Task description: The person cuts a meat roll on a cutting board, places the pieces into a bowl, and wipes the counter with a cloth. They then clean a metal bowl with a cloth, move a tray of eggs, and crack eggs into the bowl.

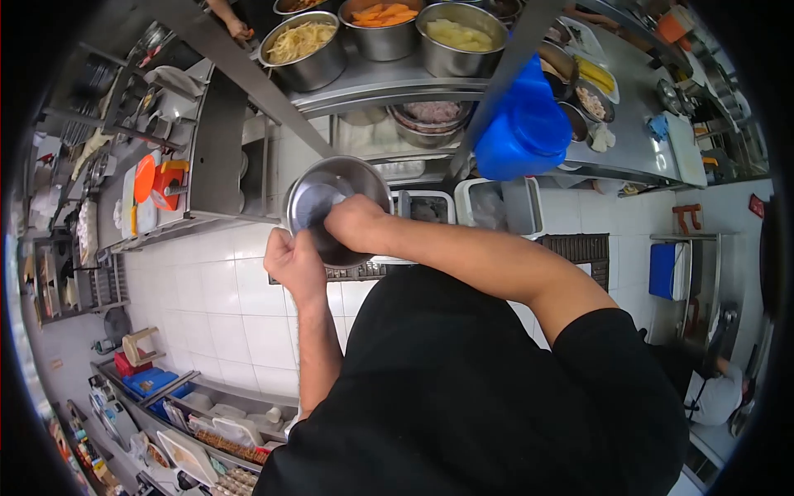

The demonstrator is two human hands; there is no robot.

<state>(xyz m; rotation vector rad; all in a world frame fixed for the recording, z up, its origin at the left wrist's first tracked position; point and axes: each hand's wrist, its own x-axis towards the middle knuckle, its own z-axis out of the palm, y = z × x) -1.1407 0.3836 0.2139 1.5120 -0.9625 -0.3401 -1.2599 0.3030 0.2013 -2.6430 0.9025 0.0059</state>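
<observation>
A round stainless steel bowl is held in front of my body, its opening facing up toward me. My left hand is closed on the near-left rim of this bowl. Over the bowl's inside, my right hand has its fingers curled in. A small pale bit shows at those fingertips, too little of it to name. The lower inside of the bowl is partly hidden behind my right hand and wrist.
Ahead, a steel shelf carries pots of pale strips, orange pieces and yellow-green pieces. A blue plastic container hangs beside a post. White bins stand below. Another person's hand shows at the upper left.
</observation>
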